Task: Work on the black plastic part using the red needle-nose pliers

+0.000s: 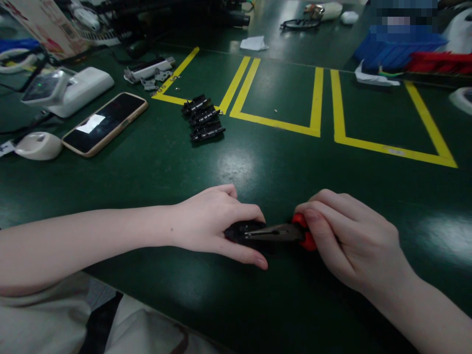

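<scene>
My right hand [354, 236] is closed round the red handles of a pair of long-nose pliers [282, 233]. Their dark metal jaws point left and lie over a small black plastic part [239, 230]; whether they pinch it cannot be made out. That part sits between the fingers and thumb of my left hand [217, 221], just above the table, with its left end hidden by the hand. Farther back, 3 similar black plastic parts [205, 115] lie in a row near a yellow tape corner.
Yellow tape outlines [276, 123] mark the green table [165, 167]. To the left lie a phone [106, 123], a cream-coloured rounded device [39, 146], a white device [81, 91] and metal pieces [151, 73]. A blue bin [394, 46] and a red bin [442, 63] stand at the back right.
</scene>
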